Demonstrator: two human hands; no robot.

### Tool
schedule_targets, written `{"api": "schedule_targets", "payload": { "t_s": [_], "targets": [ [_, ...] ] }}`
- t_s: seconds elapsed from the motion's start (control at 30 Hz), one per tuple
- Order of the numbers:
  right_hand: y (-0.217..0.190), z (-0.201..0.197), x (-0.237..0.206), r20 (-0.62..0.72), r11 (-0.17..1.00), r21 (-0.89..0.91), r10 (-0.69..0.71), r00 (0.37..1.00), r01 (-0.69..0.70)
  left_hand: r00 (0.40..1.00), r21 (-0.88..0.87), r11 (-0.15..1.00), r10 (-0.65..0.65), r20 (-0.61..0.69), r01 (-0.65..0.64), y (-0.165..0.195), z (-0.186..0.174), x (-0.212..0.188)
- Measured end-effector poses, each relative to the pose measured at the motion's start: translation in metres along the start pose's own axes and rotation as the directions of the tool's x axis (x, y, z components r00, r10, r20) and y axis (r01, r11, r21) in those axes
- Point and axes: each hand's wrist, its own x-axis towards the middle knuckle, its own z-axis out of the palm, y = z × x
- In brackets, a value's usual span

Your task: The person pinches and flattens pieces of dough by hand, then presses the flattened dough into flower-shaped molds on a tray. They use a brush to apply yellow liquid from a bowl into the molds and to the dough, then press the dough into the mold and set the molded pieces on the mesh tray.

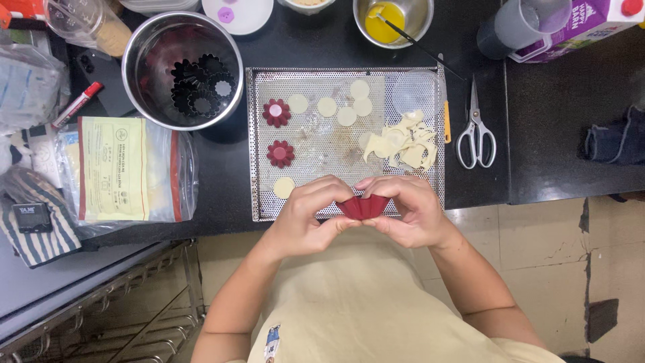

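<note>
both hands are closed on one red fluted silicone tart mould (pixel 363 206), held just above the near edge of the perforated metal baking tray (pixel 255 144). the left hand (pixel 306 215) pinches the left side of the mould and the right hand (pixel 410 212) pinches the right side, with the thumbs pressing from above into the cup. i judge that the step in hand is pressing a dough round into this mould, though i cannot tell if dough is inside, because the fingers cover the opening. the next move seems to call for light, even pressure along the soft wavy wall, since silicone bends easily and thin dough can tear.

on the tray two more red moulds are already lined: one near the far left (pixel 276 112) with a pale centre, one below it (pixel 280 153). flat, pale dough rounds (pixel 346 107) lie on the far part, one single round (pixel 283 187) lies near the left hand, and a heap of ragged dough scraps (pixel 403 144) lies to the right. the tray surface looks dull and full of small holes.

beside the tray stand a shiny steel bowl (pixel 144 57) holding dark fluted metal cutters (pixel 201 84), a small bowl of yellow egg wash (pixel 384 20) with a brush, and steel scissors (pixel 476 128) on the black counter.
</note>
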Motion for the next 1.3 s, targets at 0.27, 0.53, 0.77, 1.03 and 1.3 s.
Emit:
{"api": "schedule_targets", "payload": {
  "t_s": [0.27,0.53,0.77,1.03,1.3],
  "targets": [
    [-0.010,0.004,0.009,-0.058,0.947,0.301,0.134,0.989,-0.111,0.984,-0.435,0.892,0.054,-0.168,-0.124,-0.036,0.024,-0.013],
    [0.018,-0.003,0.002,0.051,0.953,0.175,0.242,0.969,-0.247,0.971,-0.359,0.910,-0.235,-0.035,0.208,-0.051,0.017,-0.013],
    [0.052,0.011,-0.022,-0.006,0.931,0.022,0.364,0.931,-0.364,0.933,-0.245,0.903,-0.359,0.019,0.352,-0.072,0.019,-0.021],
    [0.100,0.036,-0.032,0.081,0.780,0.336,0.534,0.842,-0.527,0.855,-0.456,0.767,-0.518,-0.025,0.451,-0.133,0.038,-0.052],
    [0.129,0.046,0.031,0.088,0.681,0.389,0.644,0.760,-0.621,0.787,0.236,0.765,-0.510,-0.347,0.599,-0.143,0.011,-0.035]
  ]
}}
